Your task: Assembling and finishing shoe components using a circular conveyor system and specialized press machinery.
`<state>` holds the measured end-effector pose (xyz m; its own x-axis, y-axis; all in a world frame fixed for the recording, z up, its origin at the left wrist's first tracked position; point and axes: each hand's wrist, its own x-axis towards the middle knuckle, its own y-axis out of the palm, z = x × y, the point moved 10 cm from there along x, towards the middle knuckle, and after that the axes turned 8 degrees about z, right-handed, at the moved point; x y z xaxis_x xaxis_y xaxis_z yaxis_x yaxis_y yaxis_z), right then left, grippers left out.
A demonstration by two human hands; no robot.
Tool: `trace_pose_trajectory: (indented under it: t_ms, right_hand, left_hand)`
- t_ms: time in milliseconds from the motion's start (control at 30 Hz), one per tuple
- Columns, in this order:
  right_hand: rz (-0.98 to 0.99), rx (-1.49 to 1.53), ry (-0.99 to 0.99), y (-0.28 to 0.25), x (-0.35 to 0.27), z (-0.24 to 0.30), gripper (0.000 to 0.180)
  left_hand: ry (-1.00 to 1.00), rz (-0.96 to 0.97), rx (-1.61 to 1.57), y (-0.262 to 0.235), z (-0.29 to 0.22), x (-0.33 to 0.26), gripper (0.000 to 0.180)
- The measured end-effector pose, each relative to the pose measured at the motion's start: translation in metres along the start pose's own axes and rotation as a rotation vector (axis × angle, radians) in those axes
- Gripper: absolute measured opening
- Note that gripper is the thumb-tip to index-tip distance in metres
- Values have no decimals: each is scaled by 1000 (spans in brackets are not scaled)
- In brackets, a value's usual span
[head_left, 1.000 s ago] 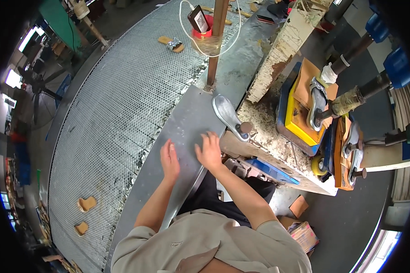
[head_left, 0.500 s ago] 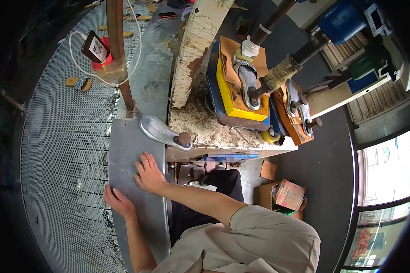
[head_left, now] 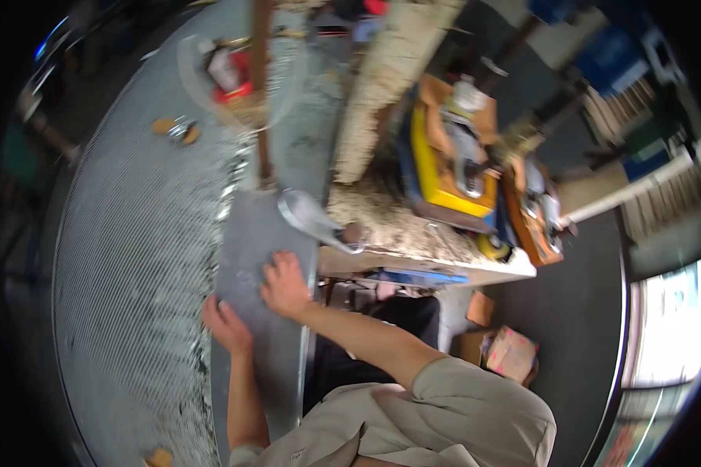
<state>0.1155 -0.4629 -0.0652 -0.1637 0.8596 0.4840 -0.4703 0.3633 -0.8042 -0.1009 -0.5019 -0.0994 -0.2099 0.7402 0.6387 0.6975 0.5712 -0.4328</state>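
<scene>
Both hands lay on a grey metal sheet (head_left: 251, 257) that ran along the right edge of a wide wire mesh (head_left: 132, 265). The left hand (head_left: 226, 325) pressed on the sheet's left edge, fingers curled over it. The right hand (head_left: 285, 285) rested flat on the sheet, fingers spread, gripping nothing. Just beyond the right hand, a shiny metal scoop (head_left: 310, 219) lay at the edge of a crumbly slab (head_left: 382, 210). A brown post (head_left: 262, 86) stood at the sheet's far end. A yellow tool (head_left: 444, 167) sat to the right. A cardboard box (head_left: 511, 352) lay on the floor.
</scene>
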Motion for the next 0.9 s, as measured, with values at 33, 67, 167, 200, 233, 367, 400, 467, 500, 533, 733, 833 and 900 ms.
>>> trace_pose_trajectory:
  t_ms: [33, 67, 167, 200, 233, 367, 400, 467, 500, 533, 733, 833, 900]
  right_hand:
    - [-81, -39, -7, -8, -4, -5, 54]
    - [-71, -45, -21, -11, -4, -4, 52]
    - [16, 4, -58, -9, 3, -6, 48]
    - [17, -26, -56, -7, 2, -6, 50]
    - [17, -57, -55, -4, 4, -5, 51]
    - [29, -96, -69, 4, 8, -2, 55]
    - [47, -97, -68, 8, 10, -1, 55]
    - [50, -95, -75, 11, 14, -2, 56]
    - [49, -95, -81, 13, 16, -4, 56]
    - [54, -104, -78, 15, 18, -5, 57]
    - [107, -111, -76, 20, 31, -5, 58]
    - [123, -133, -56, 24, 34, -13, 59]
    - [113, -138, -36, 22, 37, -19, 59]
  left_hand:
    - [-17, 18, -62, 7, -10, 4, 38]
    - [-17, 35, -71, 3, -11, 7, 39]
    - [60, 66, -116, 1, -29, 49, 42]
    - [105, 45, -93, 0, -35, 71, 42]
    - [152, 24, -70, 3, -40, 97, 43]
    - [188, 29, -8, 57, -16, 231, 51]
    - [191, 27, 25, 70, -2, 268, 51]
    - [183, 55, 107, 100, 18, 343, 56]
    - [174, 86, 156, 117, 25, 377, 59]
    - [172, 81, 158, 129, 32, 407, 59]
    - [-37, 95, 476, 187, 79, 517, 76]
    - [-95, 269, 532, 212, 76, 525, 78]
    - [-53, 449, 492, 222, 54, 526, 56]
